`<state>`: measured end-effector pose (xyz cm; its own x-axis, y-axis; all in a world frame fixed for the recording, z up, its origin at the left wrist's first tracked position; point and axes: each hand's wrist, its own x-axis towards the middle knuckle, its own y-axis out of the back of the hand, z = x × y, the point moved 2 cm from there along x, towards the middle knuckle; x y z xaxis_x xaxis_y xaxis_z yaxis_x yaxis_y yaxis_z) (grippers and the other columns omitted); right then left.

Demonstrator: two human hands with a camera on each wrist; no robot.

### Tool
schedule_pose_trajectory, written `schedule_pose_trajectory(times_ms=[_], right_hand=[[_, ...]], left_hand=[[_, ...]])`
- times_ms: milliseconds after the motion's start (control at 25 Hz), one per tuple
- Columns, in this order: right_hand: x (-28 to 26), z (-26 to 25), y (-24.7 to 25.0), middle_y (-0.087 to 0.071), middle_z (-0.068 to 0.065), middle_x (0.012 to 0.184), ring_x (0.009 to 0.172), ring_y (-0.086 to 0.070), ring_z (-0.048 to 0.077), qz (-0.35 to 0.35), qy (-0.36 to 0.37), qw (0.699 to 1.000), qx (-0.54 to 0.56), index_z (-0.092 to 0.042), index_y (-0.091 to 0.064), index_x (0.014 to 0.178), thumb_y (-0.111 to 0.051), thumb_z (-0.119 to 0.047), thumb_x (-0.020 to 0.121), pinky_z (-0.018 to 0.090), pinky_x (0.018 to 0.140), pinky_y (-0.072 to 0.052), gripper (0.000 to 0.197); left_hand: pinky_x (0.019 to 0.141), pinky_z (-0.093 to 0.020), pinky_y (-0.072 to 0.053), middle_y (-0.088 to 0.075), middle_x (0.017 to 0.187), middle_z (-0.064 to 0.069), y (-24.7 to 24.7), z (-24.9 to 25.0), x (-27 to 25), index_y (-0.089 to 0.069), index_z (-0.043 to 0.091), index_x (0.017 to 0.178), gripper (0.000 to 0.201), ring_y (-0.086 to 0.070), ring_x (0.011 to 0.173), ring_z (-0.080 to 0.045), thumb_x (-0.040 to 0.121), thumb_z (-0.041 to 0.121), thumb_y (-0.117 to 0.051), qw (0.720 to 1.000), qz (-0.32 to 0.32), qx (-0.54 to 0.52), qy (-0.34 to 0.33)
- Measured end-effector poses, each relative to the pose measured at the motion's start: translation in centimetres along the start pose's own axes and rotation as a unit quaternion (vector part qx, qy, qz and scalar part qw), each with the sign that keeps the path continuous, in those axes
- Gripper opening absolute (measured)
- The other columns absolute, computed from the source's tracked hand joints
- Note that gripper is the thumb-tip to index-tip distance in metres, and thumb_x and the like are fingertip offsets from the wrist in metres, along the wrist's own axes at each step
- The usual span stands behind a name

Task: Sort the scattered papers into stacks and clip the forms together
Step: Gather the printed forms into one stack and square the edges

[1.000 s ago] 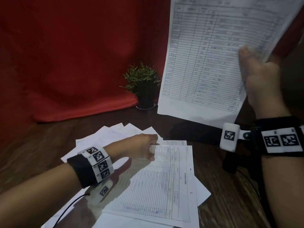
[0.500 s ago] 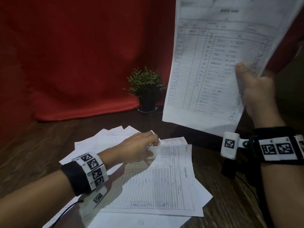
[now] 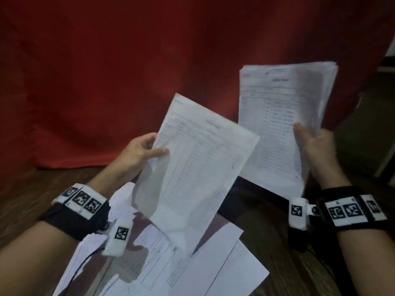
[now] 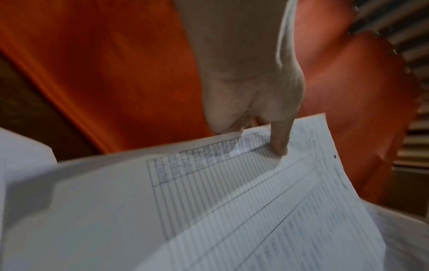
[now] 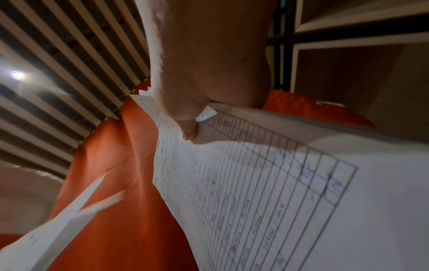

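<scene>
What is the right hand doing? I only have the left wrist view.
Observer: The right hand holds a stack of forms upright, with its thumb on the front.
Operator: One page or several?
Observer: Several. The head view shows layered edges at the stack's top right corner.
Operator: Anything left on the table?
Observer: Yes. Loose papers lie scattered on the wooden table, below the sheet that the left hand grips.

A red cloth [image 3: 106, 71] hangs behind the dark wooden table [image 3: 267, 221]
</scene>
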<state>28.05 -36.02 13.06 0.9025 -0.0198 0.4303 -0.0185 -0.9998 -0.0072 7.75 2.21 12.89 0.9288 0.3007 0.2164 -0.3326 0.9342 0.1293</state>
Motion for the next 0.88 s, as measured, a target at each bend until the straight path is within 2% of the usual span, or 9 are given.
schedule_pose_trajectory(times_ms=[160, 320, 440, 560, 640, 680, 760, 840, 880], right_hand=[[-0.9, -0.1, -5.6, -0.08, 0.012, 0.104, 0.099, -0.077, 0.029, -0.103, -0.038, 0.994, 0.012, -0.005, -0.076, 0.114, -0.073, -0.031, 0.097, 0.05, 0.094, -0.061, 0.031], [-3.0, -1.0, -10.4, -0.081, 0.011, 0.101, 0.097, -0.078, 0.029, -0.225, -0.079, 0.969, 0.061, -0.007, -0.078, 0.105, -0.065, -0.013, 0.101, 0.051, 0.095, -0.06, 0.015], [-3.5, -1.4, -11.7, -0.081, 0.015, 0.094, 0.087, -0.077, 0.025, -0.262, -0.057, 0.963, 0.019, -0.01, -0.08, 0.094, -0.063, -0.008, 0.1, 0.045, 0.086, -0.062, 0.018], [-3.8, -1.2, -12.4, -0.081, 0.014, 0.094, 0.085, -0.076, 0.022, -0.285, -0.018, 0.958, -0.011, -0.008, -0.079, 0.099, -0.065, -0.005, 0.099, 0.041, 0.079, -0.059, 0.014], [-4.6, -1.1, -12.8, -0.081, 0.009, 0.104, 0.102, -0.077, 0.027, -0.276, -0.045, 0.959, 0.042, -0.009, -0.078, 0.109, -0.063, -0.016, 0.103, 0.044, 0.09, -0.062, 0.018], [-5.3, -1.0, -12.9, -0.08, 0.009, 0.113, 0.111, -0.075, 0.029, -0.275, -0.082, 0.952, 0.105, -0.013, -0.076, 0.115, -0.057, -0.035, 0.106, 0.045, 0.096, -0.061, 0.031], [-7.0, -0.1, -12.8, -0.074, 0.008, 0.13, 0.122, -0.07, 0.025, -0.282, -0.149, 0.914, 0.248, -0.019, -0.069, 0.129, -0.037, -0.069, 0.094, 0.041, 0.101, -0.058, 0.068], [-8.3, 1.2, -12.6, -0.072, 0.006, 0.134, 0.124, -0.069, 0.023, -0.27, -0.152, 0.906, 0.288, -0.017, -0.062, 0.137, -0.047, -0.073, 0.087, 0.042, 0.103, -0.058, 0.077], [-8.7, 1.9, -12.5, -0.072, 0.006, 0.134, 0.124, -0.069, 0.024, -0.255, -0.135, 0.918, 0.273, -0.015, -0.06, 0.139, -0.063, -0.069, 0.085, 0.044, 0.103, -0.057, 0.076]], left_hand=[[0.082, -0.037, -0.066, -0.082, 0.111, -0.007, -1.3, 0.3, 1.3, -0.064, 0.012, 0.107, 0.016, -0.078, 0.101, -0.027, 0.099, -0.002, -0.067, 0.984, 0.081, -0.16, -0.006], [0.088, -0.043, -0.064, -0.081, 0.105, -0.006, -3.2, 0.1, 2.1, -0.063, 0.014, 0.098, 0.015, -0.078, 0.094, -0.024, 0.097, 0.004, -0.073, 0.967, 0.181, -0.172, -0.051], [0.095, -0.048, -0.063, -0.081, 0.103, -0.006, -3.3, 0.2, 2.3, -0.061, 0.014, 0.094, 0.016, -0.079, 0.095, -0.023, 0.098, 0.006, -0.074, 0.961, 0.186, -0.193, -0.061], [0.084, -0.042, -0.065, -0.081, 0.093, -0.004, -3.5, 0.2, 1.7, -0.059, 0.014, 0.095, 0.019, -0.078, 0.085, -0.02, 0.099, 0.005, -0.075, 0.96, 0.203, -0.17, -0.094], [0.071, -0.039, -0.059, -0.071, 0.083, -0.006, -3.9, -0.1, 1.0, -0.055, 0.017, 0.091, 0.025, -0.068, 0.073, -0.019, 0.099, 0.014, -0.078, 0.946, 0.27, -0.112, -0.141], [0.069, -0.04, -0.054, -0.064, 0.082, -0.009, -4.2, -0.5, 0.6, -0.053, 0.019, 0.09, 0.029, -0.06, 0.072, -0.02, 0.098, 0.02, -0.08, 0.937, 0.298, -0.081, -0.16], [0.071, -0.047, -0.056, -0.061, 0.088, -0.01, -5.0, -1.9, -0.3, -0.052, 0.023, 0.092, 0.03, -0.058, 0.076, -0.022, 0.098, 0.025, -0.081, 0.931, 0.322, -0.036, -0.17], [0.086, -0.052, -0.064, -0.073, 0.107, -0.002, -5.6, -3.2, -1.0, -0.051, 0.03, 0.11, 0.035, -0.075, 0.095, -0.018, 0.096, 0.025, -0.083, 0.946, 0.277, -0.02, -0.167], [0.092, -0.046, -0.065, -0.074, 0.118, 0.003, -5.5, -3.5, -1.3, -0.047, 0.034, 0.124, 0.048, -0.077, 0.107, -0.014, 0.095, 0.027, -0.084, 0.955, 0.243, -0.005, -0.171]])
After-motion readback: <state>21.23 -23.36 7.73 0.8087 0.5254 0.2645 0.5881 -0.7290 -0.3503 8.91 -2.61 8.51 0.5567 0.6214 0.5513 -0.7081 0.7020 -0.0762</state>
